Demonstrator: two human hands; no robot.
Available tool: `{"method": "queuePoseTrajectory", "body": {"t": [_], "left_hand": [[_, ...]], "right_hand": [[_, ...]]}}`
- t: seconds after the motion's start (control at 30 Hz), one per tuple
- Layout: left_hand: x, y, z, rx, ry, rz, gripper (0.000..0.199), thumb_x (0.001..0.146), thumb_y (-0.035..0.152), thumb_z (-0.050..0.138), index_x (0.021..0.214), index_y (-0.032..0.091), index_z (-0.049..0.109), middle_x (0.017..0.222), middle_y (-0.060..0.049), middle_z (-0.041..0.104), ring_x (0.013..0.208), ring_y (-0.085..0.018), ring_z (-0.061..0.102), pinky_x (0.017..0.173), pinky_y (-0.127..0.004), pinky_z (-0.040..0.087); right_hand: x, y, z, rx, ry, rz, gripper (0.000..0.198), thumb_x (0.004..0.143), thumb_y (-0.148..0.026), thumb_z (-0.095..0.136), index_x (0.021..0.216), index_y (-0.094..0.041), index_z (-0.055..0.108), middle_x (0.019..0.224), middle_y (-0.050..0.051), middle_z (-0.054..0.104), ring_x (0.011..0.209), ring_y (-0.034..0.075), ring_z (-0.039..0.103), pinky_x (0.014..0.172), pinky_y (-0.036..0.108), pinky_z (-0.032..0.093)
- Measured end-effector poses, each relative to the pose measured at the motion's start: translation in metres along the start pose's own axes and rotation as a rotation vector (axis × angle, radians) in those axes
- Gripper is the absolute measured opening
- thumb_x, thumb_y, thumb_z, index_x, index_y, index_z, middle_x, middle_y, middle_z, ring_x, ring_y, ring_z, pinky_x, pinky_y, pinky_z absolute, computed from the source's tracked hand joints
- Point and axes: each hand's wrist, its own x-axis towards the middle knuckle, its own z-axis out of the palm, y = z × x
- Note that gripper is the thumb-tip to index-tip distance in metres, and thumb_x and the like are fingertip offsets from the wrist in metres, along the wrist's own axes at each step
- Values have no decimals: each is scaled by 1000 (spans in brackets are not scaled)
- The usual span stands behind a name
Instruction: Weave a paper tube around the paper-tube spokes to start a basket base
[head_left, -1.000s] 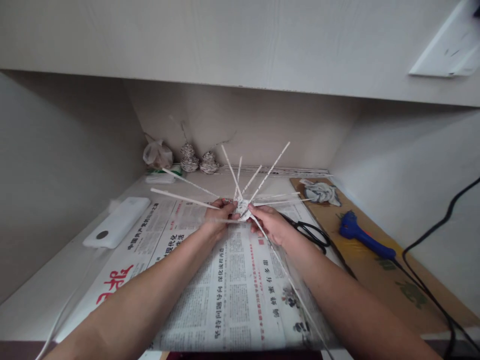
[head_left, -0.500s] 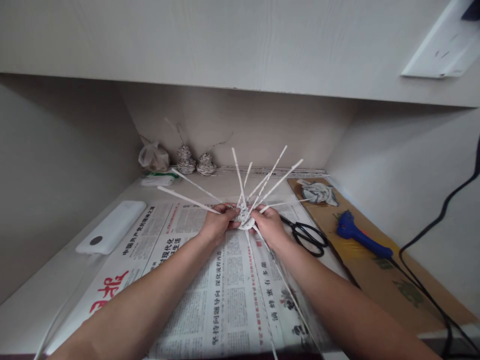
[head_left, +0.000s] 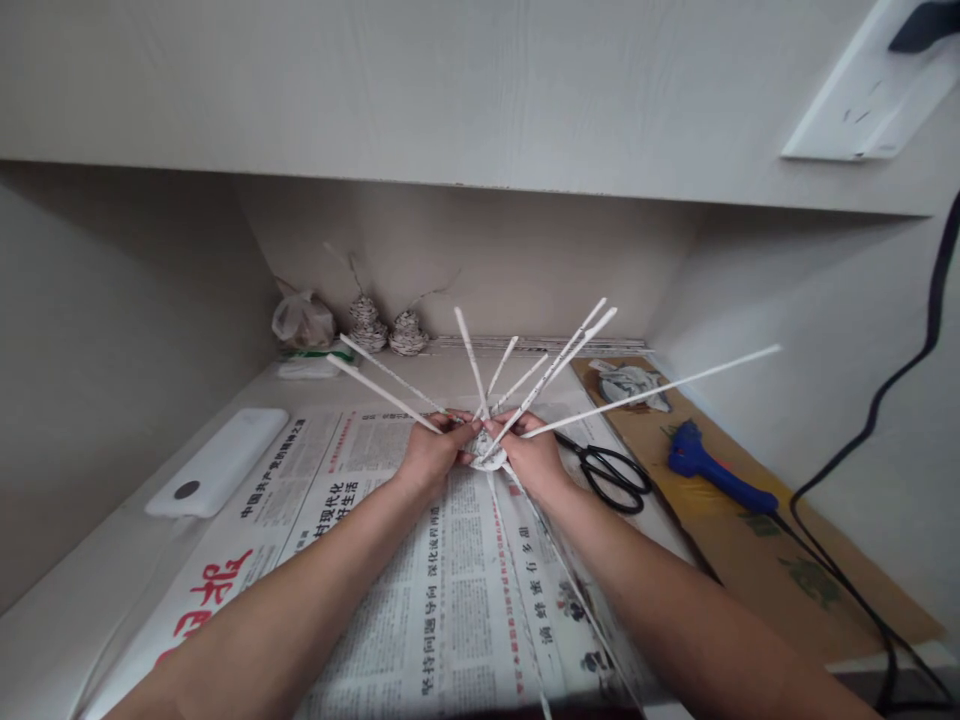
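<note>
Between my hands is a small round woven piece of rolled-paper strips (head_left: 489,458), held above the newspaper (head_left: 390,570). Several stiff white paper sticks fan out from it upward and to both sides. Two long strands (head_left: 517,590) trail from its near side toward me. My left hand (head_left: 439,440) is closed on the left edge, thumb on top. My right hand (head_left: 529,445) pinches the right side, with thumb and fingers at the base of the sticks. Fingers partly hide the weave. Black-handled scissors (head_left: 611,475) lie just right of my right hand.
On the right, a blue glue gun (head_left: 716,468) and a crumpled whitish bundle (head_left: 634,387) lie on cardboard (head_left: 810,590). A white power bank (head_left: 217,462) sits left. Two woven gourd shapes (head_left: 366,325) and a plastic bag (head_left: 304,320) stand at the back beneath the overhanging panel (head_left: 450,100).
One paper stick on the right now extends farther out to the upper right. The fan of sticks has shifted slightly, and my right thumb has moved inward on the woven piece.
</note>
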Motion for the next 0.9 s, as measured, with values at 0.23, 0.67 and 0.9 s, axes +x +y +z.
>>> {"method": "queuePoseTrajectory", "body": {"t": [0.23, 0.67, 0.9], "left_hand": [[1, 5, -2, 13, -52, -51, 35, 54, 31, 84, 77, 11, 67, 64, -1, 61, 49, -9, 53, 38, -18, 40], [4, 2, -4, 61, -49, -31, 29, 54, 28, 83, 73, 14, 66, 60, -1, 60, 48, -10, 53, 38, -19, 40], [1, 4, -3, 16, -64, -54, 26, 56, 26, 83, 74, 14, 67, 65, -2, 61, 53, -10, 55, 40, -18, 44]], "right_hand": [[5, 3, -1, 149, -45, 66, 44, 57, -36, 81, 93, -17, 62, 73, 1, 69, 61, 16, 64, 58, 28, 51], [7, 1, -6, 20, -127, -89, 27, 66, -35, 75, 83, -17, 63, 72, 1, 67, 63, 16, 62, 62, 27, 50], [5, -2, -9, -111, -104, -196, 20, 71, -34, 71, 75, -18, 61, 67, -1, 63, 63, 16, 59, 64, 28, 48]]}}
